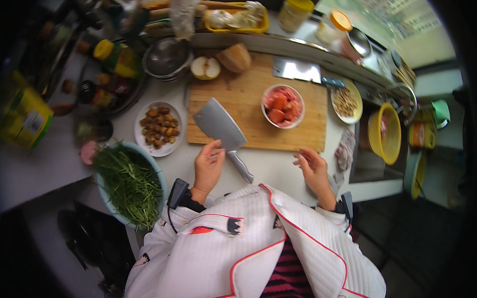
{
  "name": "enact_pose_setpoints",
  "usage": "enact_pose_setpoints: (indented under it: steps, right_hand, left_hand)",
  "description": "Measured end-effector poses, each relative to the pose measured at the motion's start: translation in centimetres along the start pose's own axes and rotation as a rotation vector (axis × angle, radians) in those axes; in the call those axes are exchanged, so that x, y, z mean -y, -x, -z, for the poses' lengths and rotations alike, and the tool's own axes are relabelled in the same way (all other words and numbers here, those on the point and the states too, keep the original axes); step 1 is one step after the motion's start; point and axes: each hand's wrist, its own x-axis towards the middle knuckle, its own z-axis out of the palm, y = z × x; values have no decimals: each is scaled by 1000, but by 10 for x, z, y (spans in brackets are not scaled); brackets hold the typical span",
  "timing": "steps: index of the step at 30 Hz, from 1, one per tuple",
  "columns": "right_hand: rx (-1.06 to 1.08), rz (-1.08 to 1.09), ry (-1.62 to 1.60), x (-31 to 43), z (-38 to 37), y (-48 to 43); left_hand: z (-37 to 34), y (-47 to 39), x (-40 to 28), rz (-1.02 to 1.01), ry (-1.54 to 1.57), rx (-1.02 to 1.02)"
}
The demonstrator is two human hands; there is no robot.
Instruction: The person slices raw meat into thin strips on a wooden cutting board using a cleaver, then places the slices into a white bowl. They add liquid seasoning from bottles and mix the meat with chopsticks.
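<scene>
My left hand (pixel 209 165) hovers with loosely bent fingers beside a metal-handled cleaver (pixel 221 126), whose blade lies across the near left edge of a wooden cutting board (pixel 255 75). Over the board's near right edge my right hand (pixel 313 171) is held with its fingers apart and nothing in it. A white bowl of cut raw meat (pixel 283 106) stands on the right half of the board. At the board's far right lies a second cleaver (pixel 297 69) with a dark handle. A halved apple or pear (pixel 205 68) and a brown block (pixel 234 57) sit by its far left corner.
Left of the board are a plate of chestnuts (pixel 159 127), a blue basin of leafy greens (pixel 129 184) and metal bowls (pixel 167 57). On the right stand a yellow plate of peanut-like pieces (pixel 346 102), a crumpled cloth (pixel 345 149) and a yellow colander (pixel 384 133) at the sink.
</scene>
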Motion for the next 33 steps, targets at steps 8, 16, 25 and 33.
enact_pose_setpoints:
  steps: [8,16,25,33]
  right_hand:
    - [96,-8,-6,-8,-1,-3]
    - [7,-65,80,-21,2,25]
    - [-359,147,662,-28,54,68]
    - [-257,104,1040,-66,94,97]
  left_hand:
    - [18,-5,-23,-70,-150,-86]
    - [5,36,-2,78,-140,104]
    - [-16,51,-5,251,-16,231]
    - [-44,56,3,266,-69,348]
